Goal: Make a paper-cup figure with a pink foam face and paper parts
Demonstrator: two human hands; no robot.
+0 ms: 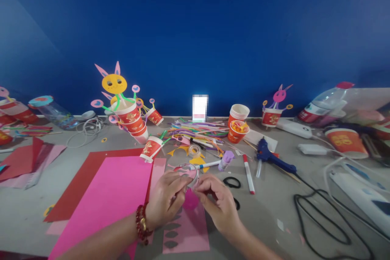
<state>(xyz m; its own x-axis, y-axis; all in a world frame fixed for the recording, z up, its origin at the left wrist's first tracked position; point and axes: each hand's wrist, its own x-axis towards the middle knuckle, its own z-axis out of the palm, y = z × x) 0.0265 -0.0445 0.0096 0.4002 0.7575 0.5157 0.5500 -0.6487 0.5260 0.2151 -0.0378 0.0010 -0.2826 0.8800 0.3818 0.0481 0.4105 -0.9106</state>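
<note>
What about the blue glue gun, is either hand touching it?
No, the blue glue gun lies on the table, apart from the left hand and right hand.

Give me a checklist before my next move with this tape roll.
1. Tape roll between left hand and right hand: ok.
2. Loose tape end pinched in the fingers: cannot tell, too small.
3. Round pink piece in view: ok, just below the roll.
4. Scissors nearby: ok, beside the right hand, partly hidden.
5. Cup at the pink sheet's far edge upright: not ok, tilted.
6. Glue gun unplugged: cannot tell.
</note>
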